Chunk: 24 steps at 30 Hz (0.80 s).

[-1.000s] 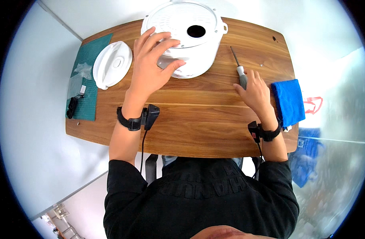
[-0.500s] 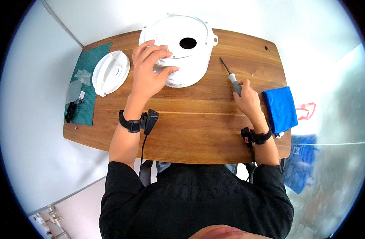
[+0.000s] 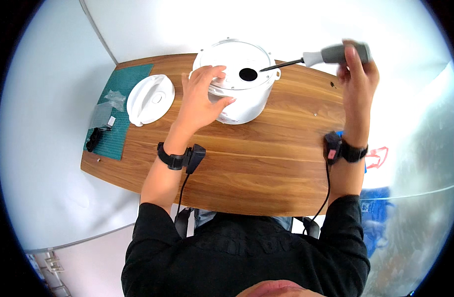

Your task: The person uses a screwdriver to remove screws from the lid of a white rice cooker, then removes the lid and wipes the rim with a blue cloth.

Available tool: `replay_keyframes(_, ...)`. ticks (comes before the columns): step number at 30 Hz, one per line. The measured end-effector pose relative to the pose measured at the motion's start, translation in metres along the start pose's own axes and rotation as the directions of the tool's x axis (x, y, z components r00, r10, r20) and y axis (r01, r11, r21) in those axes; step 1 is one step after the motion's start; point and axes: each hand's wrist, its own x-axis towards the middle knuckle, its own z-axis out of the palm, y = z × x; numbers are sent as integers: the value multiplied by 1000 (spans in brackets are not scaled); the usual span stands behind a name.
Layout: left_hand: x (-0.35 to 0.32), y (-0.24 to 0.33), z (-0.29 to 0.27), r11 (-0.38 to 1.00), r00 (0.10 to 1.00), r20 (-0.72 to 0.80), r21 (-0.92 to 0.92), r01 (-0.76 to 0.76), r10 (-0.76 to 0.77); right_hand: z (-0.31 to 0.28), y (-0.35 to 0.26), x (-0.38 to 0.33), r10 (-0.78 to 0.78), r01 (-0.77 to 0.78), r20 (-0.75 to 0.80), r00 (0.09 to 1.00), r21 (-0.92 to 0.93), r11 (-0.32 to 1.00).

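A round white appliance housing [image 3: 256, 103] stands at the far middle of the table, its flat face up, with a dark round hole [image 3: 248, 74] in it. My left hand [image 3: 200, 101] grips its near left rim, fingers over the top and thumb against the side. In my raised right hand [image 3: 358, 76] is a screwdriver [image 3: 313, 59] with a grey and white handle. Its shaft points left, and in the picture the tip lies just beside the hole. Whether the tip touches the housing, I cannot tell.
Left of the housing lies a white oval lid [image 3: 149, 104]. A green cutting mat [image 3: 119, 133] carries clear plastic bags [image 3: 116, 100] and a black cable [image 3: 93, 139]. A tiny metal piece [image 3: 315, 114] sits on the wooden table [image 3: 252, 173]. My right wrist mostly hides a blue cloth.
My right hand has lifted the screwdriver from low over the right side of the table, turning its tip toward the housing. My left hand keeps its hold. The whole view has shifted slightly.
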Motion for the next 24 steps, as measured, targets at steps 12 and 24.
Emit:
replay_keyframes(12,36,8,-11,901,981,169,-403,159,-97,149,-13,39,-127,119,267,955,47,992)
replay_keyframes(24,36,4,-2,877,973,197,-438,197,-120,164,-7,40,-184,218,316,931,-75,973)
